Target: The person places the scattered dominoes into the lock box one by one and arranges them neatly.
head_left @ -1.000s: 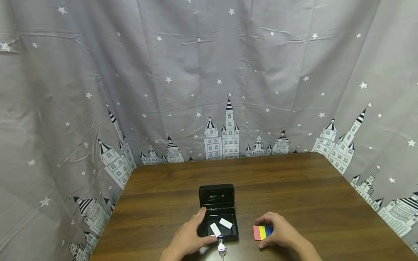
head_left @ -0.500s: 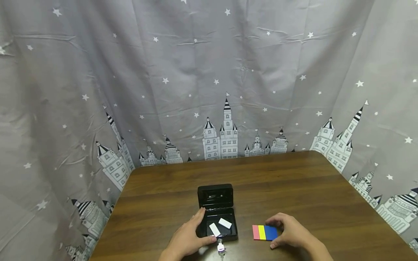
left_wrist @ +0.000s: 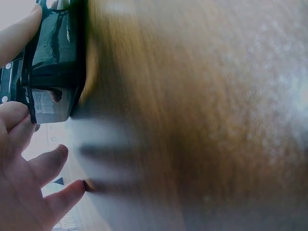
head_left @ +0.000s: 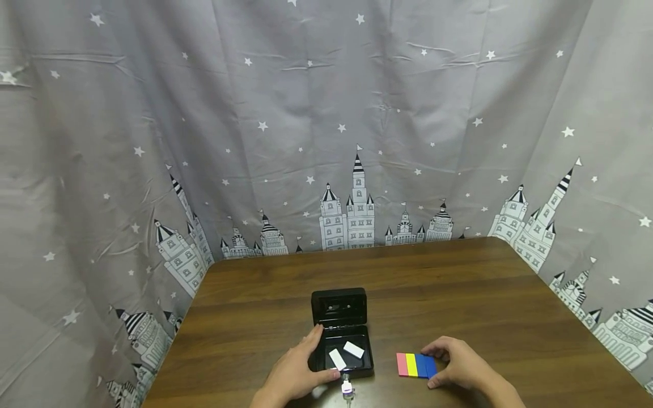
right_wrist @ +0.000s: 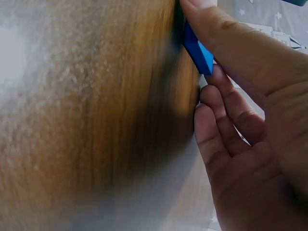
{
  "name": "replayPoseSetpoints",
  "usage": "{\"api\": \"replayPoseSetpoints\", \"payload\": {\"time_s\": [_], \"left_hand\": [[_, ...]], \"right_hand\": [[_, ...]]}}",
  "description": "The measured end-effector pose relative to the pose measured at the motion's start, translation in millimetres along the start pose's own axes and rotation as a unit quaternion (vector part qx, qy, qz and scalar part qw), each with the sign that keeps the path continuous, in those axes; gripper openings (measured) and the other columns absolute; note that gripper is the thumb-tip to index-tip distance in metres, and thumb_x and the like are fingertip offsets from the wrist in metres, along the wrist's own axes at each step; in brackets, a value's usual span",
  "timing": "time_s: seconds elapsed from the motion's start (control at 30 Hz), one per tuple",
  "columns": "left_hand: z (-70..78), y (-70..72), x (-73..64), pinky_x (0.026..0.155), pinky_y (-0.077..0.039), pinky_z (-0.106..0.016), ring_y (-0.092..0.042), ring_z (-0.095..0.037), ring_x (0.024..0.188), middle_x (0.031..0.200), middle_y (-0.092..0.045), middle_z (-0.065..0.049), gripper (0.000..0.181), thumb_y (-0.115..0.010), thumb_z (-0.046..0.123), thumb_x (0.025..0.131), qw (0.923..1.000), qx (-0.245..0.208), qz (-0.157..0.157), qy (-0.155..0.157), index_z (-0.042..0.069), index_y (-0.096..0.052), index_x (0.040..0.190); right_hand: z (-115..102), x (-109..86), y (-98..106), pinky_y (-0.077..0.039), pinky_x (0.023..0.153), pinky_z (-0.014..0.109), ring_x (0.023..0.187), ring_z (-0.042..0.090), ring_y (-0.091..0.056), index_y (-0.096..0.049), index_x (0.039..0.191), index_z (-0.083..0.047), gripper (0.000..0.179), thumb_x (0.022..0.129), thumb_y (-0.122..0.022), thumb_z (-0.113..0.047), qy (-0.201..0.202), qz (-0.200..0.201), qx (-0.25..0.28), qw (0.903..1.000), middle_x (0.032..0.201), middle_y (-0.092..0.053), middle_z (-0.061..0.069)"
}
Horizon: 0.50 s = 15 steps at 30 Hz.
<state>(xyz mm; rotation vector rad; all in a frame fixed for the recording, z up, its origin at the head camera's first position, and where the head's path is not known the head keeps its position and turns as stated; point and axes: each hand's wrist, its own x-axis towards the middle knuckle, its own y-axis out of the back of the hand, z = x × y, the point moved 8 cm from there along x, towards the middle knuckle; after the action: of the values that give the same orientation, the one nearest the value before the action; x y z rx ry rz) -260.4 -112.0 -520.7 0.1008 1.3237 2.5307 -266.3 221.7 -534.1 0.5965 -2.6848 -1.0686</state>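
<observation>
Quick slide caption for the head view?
Left hand grips an open black box with white pieces inside; right hand pinches the blue end of a pink-yellow-blue row.

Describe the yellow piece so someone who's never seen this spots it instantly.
On the brown wooden table, find the open black box. To its right, a flat multicolored row reaches the right hand. The yellow piece sits between the pink part and the blue part, the only yellow in that row.

Black box (head_left: 363,372), lid (head_left: 339,307) raised at far side, two white blocks (head_left: 337,359) inside, pink block (head_left: 402,365), yellow block (head_left: 411,365), two blue blocks (head_left: 421,366), in a row at right
</observation>
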Motion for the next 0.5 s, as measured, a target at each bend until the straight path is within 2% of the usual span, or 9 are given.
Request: {"api": "replayPoseSetpoints", "payload": {"time_s": [0.27, 0.5], "left_hand": [[-0.9, -1.1, 0.2, 0.098, -0.038, -0.072, -0.043, -0.046, 0.136, 0.161, -0.035, -0.007, 0.106, -0.075, 0.068, 0.076, 1.0000, -0.007, -0.005, 0.005, 0.013, -0.035, 0.158], [1.3, -0.1, -0.5, 0.098, -0.039, -0.071, -0.045, -0.046, 0.135, 0.160, -0.035, -0.008, 0.106, -0.075, 0.068, 0.077, 0.9999, -0.008, 0.001, -0.010, 0.011, -0.035, 0.158]], "right_hand": [[3.8, -2.2, 0.7, -0.053, 0.078, 0.027, 0.090, 0.012, -0.060, -0.074, 0.108, -0.010, 0.055, 0.061, -0.098, -0.027, -0.005, -0.002, 0.005, 1.0000, 0.102, -0.066, -0.004], [3.3, -1.8, 2.8, -0.052, 0.076, 0.028, 0.088, 0.015, -0.060, -0.075, 0.104, -0.009, 0.051, 0.062, -0.097, -0.028, -0.014, -0.004, 0.000, 0.9999, 0.100, -0.067, -0.003]]}}
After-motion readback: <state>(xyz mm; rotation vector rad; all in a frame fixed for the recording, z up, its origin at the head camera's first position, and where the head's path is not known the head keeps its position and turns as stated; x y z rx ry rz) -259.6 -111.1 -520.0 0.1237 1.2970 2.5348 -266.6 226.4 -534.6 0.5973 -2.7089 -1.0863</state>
